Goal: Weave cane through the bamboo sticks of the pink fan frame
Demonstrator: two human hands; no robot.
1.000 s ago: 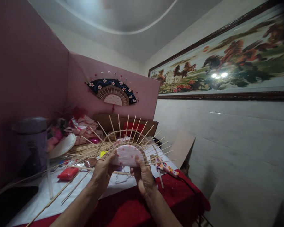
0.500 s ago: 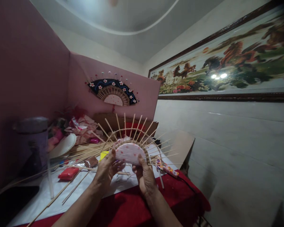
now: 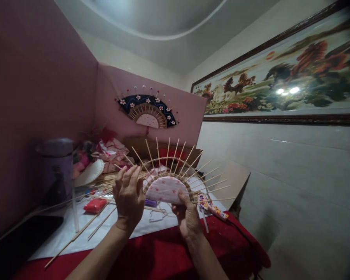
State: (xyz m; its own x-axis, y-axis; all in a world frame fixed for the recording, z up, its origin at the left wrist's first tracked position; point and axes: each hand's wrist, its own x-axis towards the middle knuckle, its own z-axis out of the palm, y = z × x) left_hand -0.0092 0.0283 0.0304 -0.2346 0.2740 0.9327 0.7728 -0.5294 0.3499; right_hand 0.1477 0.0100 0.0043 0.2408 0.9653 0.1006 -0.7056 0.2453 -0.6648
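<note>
A half-finished fan frame (image 3: 167, 188) is in front of me. It has a half-round base in white cloth with small pink marks, thin wooden sticks (image 3: 168, 149) fanning out, and a braided cord (image 3: 163, 158) arching across them. My right hand (image 3: 189, 217) grips the base at its lower right, thumb on the cloth and fingers behind. At the left end of the frame my left hand (image 3: 128, 198) is raised, its back to me and fingers slightly apart beside the leftmost sticks. Whether its fingertips touch a stick or the cord is hidden.
A finished dark fan with flowers (image 3: 148, 111) hangs on the pink board. On the table lie a red packet (image 3: 95, 206), loose sticks (image 3: 76, 235), a flower-patterned glue gun (image 3: 217, 211) and a dark flat object (image 3: 32, 233). A purple cup (image 3: 56, 171) stands left.
My left hand has let go of the cloth base and risen to the frame's left side. My right hand keeps its hold. The view has shifted a little left.
</note>
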